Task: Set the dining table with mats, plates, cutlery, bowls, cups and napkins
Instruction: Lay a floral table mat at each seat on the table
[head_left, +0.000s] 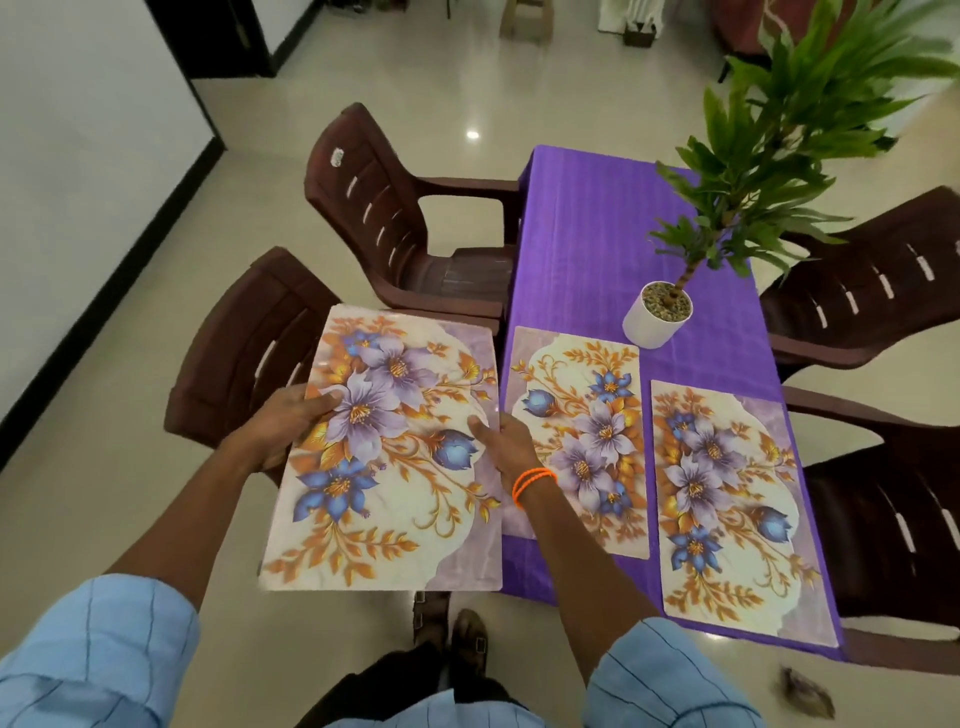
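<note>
I hold a floral mat (395, 467) in the air, left of the table and over a chair. My left hand (283, 423) grips its left edge, thumb on top. My right hand (506, 449), with an orange band at the wrist, grips its right edge. Two more floral mats lie flat on the purple tablecloth (582, 234): one (582, 441) at the near left of the table, the other (727, 504) at the near right. No plates, cutlery, bowls, cups or napkins are in view.
A white pot with a tall green plant (657, 317) stands mid-table behind the mats. Brown plastic chairs flank the table: two on the left (384, 218) (244, 353), two on the right (857, 291) (893, 519). Tiled floor lies all around.
</note>
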